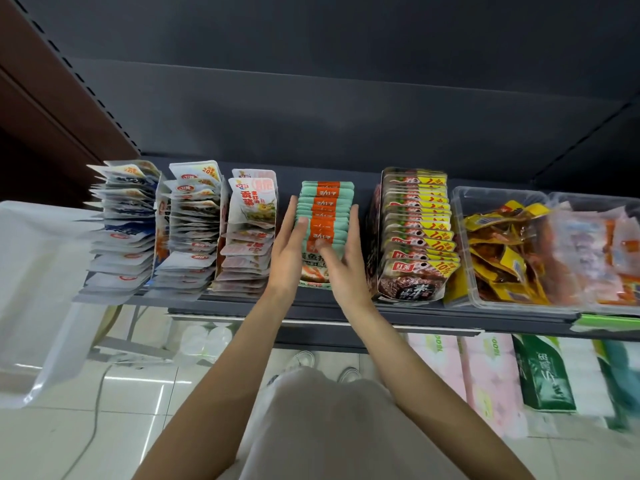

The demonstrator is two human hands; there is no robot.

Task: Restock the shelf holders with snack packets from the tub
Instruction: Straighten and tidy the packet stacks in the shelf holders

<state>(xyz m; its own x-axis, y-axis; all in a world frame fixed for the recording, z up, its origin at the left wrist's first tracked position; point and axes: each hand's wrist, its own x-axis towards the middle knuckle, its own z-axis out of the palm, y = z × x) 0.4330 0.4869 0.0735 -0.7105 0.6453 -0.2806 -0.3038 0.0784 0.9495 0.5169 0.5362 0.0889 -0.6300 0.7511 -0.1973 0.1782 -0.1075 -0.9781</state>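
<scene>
The dark shelf [346, 308] spans the view under both hands, and just beyond their fingertips stands the row of green and orange packets [325, 216], upright and stacked front to back in their holder. The left hand [289, 251] lies flat against the row's left side, fingers straight. The right hand [343, 263] presses its right side with straight fingers too, thumb laid over the front packets; neither hand curls round anything, so both are squaring the row rather than gripping it.

To the right of the right hand, touching or nearly so, sits the holder of dark red and yellow packets [415, 237], and further right a clear tub [464, 237] of loose yellow snack packets [502, 251]. To the left of the left hand stand three holders of white packets [194, 230], well filled.

The risk, as I judge it: uneven pressure from one palm could tip the slim row sideways, or fan the front packets forward off the shelf edge (they look smooth and slippery). A careless right wrist could also knock the neighbouring red stack.

The green packets look flat, thin and uniform, each with an orange band across the top, the frontmost showing a printed food picture.
</scene>
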